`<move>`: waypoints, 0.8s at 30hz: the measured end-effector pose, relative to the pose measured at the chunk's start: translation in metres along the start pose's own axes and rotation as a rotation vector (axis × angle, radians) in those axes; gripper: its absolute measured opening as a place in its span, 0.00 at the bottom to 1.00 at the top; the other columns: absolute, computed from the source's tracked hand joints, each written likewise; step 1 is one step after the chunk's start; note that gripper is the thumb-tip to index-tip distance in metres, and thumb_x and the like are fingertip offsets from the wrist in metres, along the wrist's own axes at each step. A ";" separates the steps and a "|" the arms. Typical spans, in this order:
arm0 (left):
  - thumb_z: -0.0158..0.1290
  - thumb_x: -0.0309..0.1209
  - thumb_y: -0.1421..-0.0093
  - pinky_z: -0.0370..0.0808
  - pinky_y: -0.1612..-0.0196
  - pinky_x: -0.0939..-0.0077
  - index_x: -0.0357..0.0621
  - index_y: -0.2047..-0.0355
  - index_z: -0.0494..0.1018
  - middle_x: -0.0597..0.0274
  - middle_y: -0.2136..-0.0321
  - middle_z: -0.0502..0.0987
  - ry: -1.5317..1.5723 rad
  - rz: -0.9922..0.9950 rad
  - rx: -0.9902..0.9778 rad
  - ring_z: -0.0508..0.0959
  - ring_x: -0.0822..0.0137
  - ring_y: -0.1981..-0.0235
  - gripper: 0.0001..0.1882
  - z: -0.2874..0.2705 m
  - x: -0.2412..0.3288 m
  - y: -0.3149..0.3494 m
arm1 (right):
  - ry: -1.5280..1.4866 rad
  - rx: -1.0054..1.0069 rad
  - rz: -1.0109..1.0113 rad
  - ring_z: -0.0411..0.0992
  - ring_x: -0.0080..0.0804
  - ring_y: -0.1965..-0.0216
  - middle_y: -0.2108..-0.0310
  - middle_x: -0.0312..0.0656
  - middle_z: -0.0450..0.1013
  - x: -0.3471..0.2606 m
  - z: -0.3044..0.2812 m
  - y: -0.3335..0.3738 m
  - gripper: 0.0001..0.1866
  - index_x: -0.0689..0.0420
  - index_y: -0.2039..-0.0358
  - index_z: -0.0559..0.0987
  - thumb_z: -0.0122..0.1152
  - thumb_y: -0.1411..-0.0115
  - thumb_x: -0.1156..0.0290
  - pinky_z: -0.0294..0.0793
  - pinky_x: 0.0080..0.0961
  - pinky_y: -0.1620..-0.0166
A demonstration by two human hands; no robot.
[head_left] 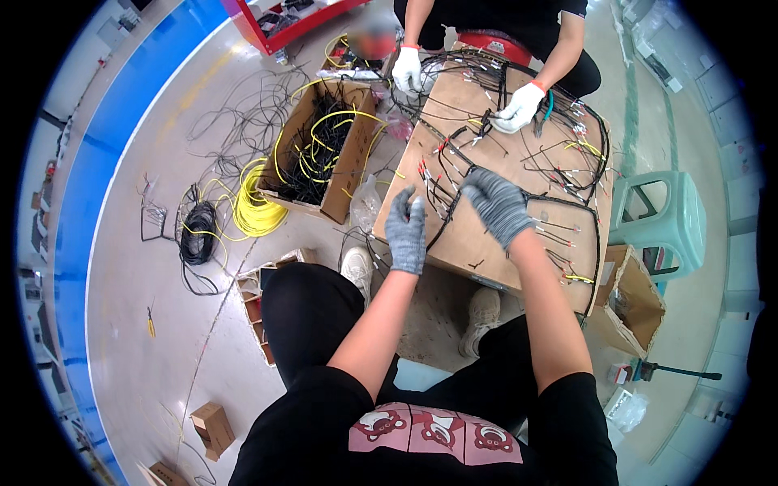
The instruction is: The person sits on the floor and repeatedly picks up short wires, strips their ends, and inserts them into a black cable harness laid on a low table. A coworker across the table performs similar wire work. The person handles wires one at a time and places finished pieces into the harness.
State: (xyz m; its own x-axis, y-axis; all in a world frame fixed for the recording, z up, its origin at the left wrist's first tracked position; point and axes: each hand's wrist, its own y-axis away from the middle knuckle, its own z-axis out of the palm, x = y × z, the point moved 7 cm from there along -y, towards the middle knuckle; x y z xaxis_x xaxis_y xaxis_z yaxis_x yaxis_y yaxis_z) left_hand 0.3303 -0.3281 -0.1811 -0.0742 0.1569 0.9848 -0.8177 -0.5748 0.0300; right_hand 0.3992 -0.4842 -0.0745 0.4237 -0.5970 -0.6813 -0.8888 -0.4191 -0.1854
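A black wiring harness with many loose wire ends branches across a brown board in front of me. My left hand, in a grey knit glove, is raised at the board's left edge. Its thumb and fingers are apart, with nothing visible between them. My right hand, gloved alike, is over a harness junction with its fingers together and curled. What lies under those fingers is hidden. Red- and white-tipped wires spread between my hands.
Opposite, a co-worker's white-gloved hands handle wires near green-handled pliers. At left are a carton of black cables, a yellow cable coil and a black coil. A pale green stool and an open carton stand right.
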 end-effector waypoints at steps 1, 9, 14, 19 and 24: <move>0.48 0.31 0.39 0.60 0.78 0.87 0.41 0.59 0.71 0.74 0.82 0.61 0.047 0.007 0.031 0.60 0.82 0.81 0.10 -0.003 0.005 0.007 | 0.012 -0.060 -0.012 0.71 0.46 0.66 0.70 0.48 0.73 0.000 0.015 0.005 0.07 0.58 0.69 0.76 0.56 0.47 0.69 0.70 0.34 0.60; 0.38 0.45 0.35 0.71 0.61 0.77 0.40 0.64 0.71 0.64 0.71 0.74 0.523 -0.278 -0.171 0.72 0.71 0.69 0.21 0.017 -0.012 0.035 | 0.243 -0.273 -0.074 0.70 0.46 0.62 0.64 0.49 0.69 -0.054 0.060 0.034 0.12 0.53 0.62 0.75 0.54 0.49 0.72 0.70 0.36 0.57; 0.38 0.47 0.35 0.71 0.66 0.79 0.42 0.66 0.71 0.65 0.72 0.74 0.519 -0.351 -0.153 0.71 0.73 0.72 0.21 0.020 -0.021 0.034 | 0.291 -0.291 0.070 0.70 0.45 0.60 0.63 0.48 0.70 -0.058 0.052 0.038 0.11 0.53 0.63 0.75 0.53 0.48 0.70 0.70 0.37 0.57; 0.41 0.38 0.35 0.66 0.74 0.86 0.42 0.64 0.72 0.70 0.77 0.69 0.309 -0.392 -0.164 0.67 0.80 0.77 0.14 0.016 -0.015 0.027 | 0.010 -0.161 0.087 0.73 0.45 0.66 0.70 0.48 0.73 -0.027 0.038 0.030 0.07 0.58 0.68 0.74 0.55 0.48 0.72 0.72 0.36 0.62; 0.45 0.29 0.38 0.67 0.72 0.84 0.39 0.60 0.70 0.69 0.75 0.69 0.022 -0.080 -0.035 0.66 0.79 0.77 0.09 0.007 0.011 0.009 | -0.424 -0.128 0.282 0.73 0.30 0.75 0.76 0.45 0.72 0.018 0.027 0.022 0.04 0.62 0.68 0.72 0.51 0.44 0.76 0.73 0.25 0.72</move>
State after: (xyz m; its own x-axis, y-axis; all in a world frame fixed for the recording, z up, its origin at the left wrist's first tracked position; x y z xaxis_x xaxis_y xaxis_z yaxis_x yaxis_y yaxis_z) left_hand 0.3261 -0.3370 -0.1687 -0.0202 0.2189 0.9755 -0.8409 -0.5315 0.1018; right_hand 0.3823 -0.4856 -0.1095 0.0391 -0.3803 -0.9240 -0.9182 -0.3784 0.1169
